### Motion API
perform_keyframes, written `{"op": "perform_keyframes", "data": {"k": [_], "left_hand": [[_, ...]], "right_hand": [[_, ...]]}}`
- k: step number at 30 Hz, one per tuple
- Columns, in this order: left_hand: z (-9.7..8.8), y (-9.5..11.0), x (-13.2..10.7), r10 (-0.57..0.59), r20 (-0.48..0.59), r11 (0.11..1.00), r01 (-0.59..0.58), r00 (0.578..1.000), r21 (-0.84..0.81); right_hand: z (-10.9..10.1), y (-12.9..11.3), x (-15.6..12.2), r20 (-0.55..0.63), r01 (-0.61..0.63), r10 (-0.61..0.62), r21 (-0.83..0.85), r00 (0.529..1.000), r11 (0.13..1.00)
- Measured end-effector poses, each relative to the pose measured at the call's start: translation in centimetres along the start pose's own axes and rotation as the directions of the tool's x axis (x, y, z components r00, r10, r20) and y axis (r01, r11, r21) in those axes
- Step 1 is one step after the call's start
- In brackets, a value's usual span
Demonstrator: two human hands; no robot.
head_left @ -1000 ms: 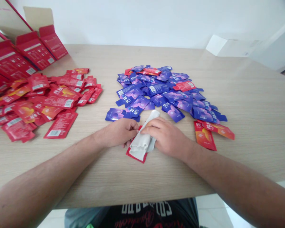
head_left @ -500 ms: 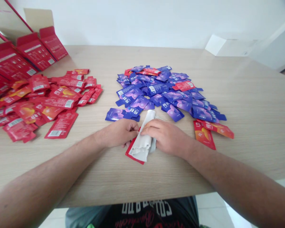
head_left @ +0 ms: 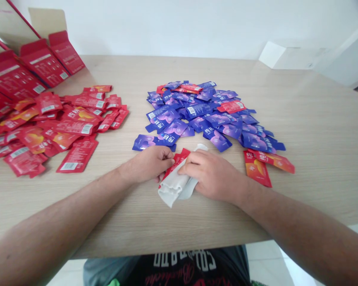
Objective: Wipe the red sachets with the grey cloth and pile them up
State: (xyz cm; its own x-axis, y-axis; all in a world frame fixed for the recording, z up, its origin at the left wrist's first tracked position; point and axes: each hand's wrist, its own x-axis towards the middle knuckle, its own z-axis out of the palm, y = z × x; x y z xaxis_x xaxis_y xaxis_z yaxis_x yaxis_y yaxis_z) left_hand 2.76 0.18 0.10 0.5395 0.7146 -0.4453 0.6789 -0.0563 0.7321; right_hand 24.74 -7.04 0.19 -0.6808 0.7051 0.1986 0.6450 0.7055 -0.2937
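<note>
A red sachet (head_left: 179, 159) lies flat on the wooden table (head_left: 137, 222) near its front edge. My left hand (head_left: 149, 163) pinches the sachet's left edge with curled fingers. My right hand (head_left: 210, 173) presses a white cloth (head_left: 174, 188) down onto the lower part of the sachet, fingers closed over the cloth. The sachet's upper end shows above the cloth; its lower end is hidden.
A heap of blue sachets (head_left: 209, 115) with a few red ones mixed in lies just beyond my hands. Two red sachets (head_left: 264, 165) lie to the right. A large spread of red sachets (head_left: 53, 127) covers the left, with red cartons (head_left: 32, 67) behind.
My right hand has drawn the cloth down the sachet toward me, uncovering the sachet's upper end and covering its lower end. My left hand has kept its hold.
</note>
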Motion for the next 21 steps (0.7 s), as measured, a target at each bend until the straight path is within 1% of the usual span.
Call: {"op": "perform_keyframes", "data": {"k": [3,4,5,9,10,13,14,16,18,19,21], "left_hand": [[-0.1,0.0,0.0,0.022,-0.025,1.000,-0.022,0.999,0.007],[-0.1,0.0,0.0,0.030,-0.039,0.999,-0.029,0.999,0.017],[-0.1,0.0,0.0,0.033,-0.048,0.999,-0.031,0.998,0.024],[-0.2,0.0,0.0,0.010,-0.033,0.999,-0.009,0.999,0.035],[-0.2,0.0,0.0,0.017,-0.035,0.999,-0.015,0.999,0.047],[-0.2,-0.1,0.0,0.063,-0.048,0.994,-0.059,0.997,0.090],[-0.2,-0.1,0.0,0.067,-0.038,0.994,-0.064,0.997,0.086],[-0.1,-0.2,0.0,0.052,-0.001,0.997,-0.052,0.999,0.055],[0.0,-0.2,0.0,0.032,0.031,0.999,-0.033,0.999,0.024],[0.1,-0.2,0.0,0.028,0.038,0.999,-0.029,0.999,0.016],[0.2,-0.1,0.0,0.030,0.048,0.999,-0.030,0.998,0.009]], "right_hand": [[0.1,-0.7,-0.1,0.072,0.174,-0.179,0.074,0.981,0.982],[0.1,-0.8,-0.2,0.086,0.207,-0.215,0.097,0.973,0.973],[0.1,-0.9,-0.2,0.091,0.208,-0.218,0.107,0.972,0.972],[0.1,-0.7,-0.2,0.044,0.083,-0.086,0.066,0.995,0.994],[0.2,-0.6,-0.2,0.039,0.089,-0.091,0.060,0.995,0.994],[0.6,-0.2,-0.1,0.024,0.159,-0.161,0.083,0.987,0.984],[0.7,0.1,-0.1,0.006,0.151,-0.152,0.088,0.988,0.985],[0.9,0.9,0.1,-0.054,0.071,-0.067,0.085,0.996,0.994],[1.0,1.4,0.2,-0.112,-0.014,0.022,0.072,0.993,0.997],[1.0,1.4,0.2,-0.127,-0.023,0.031,0.069,0.991,0.997],[1.1,1.2,0.3,-0.118,0.050,-0.040,0.076,0.992,0.996]]}}
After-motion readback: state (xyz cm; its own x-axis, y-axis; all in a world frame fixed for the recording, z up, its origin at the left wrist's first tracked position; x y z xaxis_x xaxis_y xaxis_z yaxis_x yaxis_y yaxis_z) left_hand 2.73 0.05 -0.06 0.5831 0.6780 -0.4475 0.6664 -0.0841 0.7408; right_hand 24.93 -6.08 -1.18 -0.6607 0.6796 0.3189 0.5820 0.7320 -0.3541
